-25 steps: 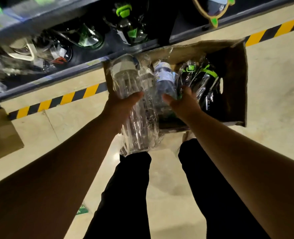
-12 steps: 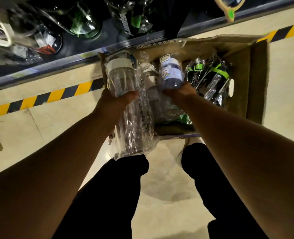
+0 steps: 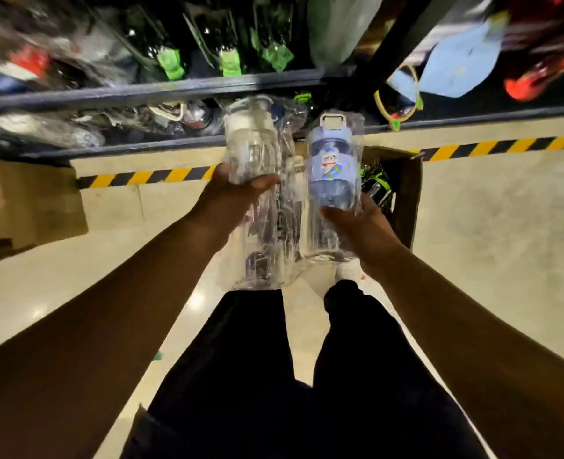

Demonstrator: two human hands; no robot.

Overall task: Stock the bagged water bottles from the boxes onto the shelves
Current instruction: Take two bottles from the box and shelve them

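Fingers (image 3: 263, 183) of the left hand (image 3: 232, 193) curl round a clear bottle (image 3: 249, 144) with a white lid, gripping it through its plastic bag. The right hand (image 3: 356, 226) cups and grips the lower body of a blue bottle (image 3: 331, 167), also bagged. Both bottles are held upright and close together in the air before the front edge of the lower shelf (image 3: 135, 148), with the open cardboard box (image 3: 406, 200) just beyond the right hand. The box stands on the floor (image 3: 489, 226) at the foot of the shelving, across a yellow-and-black hazard stripe (image 3: 505, 144), with black-and-green bottles (image 3: 378, 185) yet to be unpacked inside. The step in hand appears to be carrying the pair to the shelves. It would go best with the grip kept on the bottle bodies rather than the loose film, whose slack tails hang below the hands and could catch on the shelf's front edge, and with each bottle set upright beside its own kind. The blue bottle's band bears a cartoon figure, but no lettering on it can be read. Green tags (image 3: 230, 62) hang among dark bottles on the upper shelf (image 3: 174, 91), too blurred to read. A second carton (image 3: 25, 200) sits on the floor at the left.
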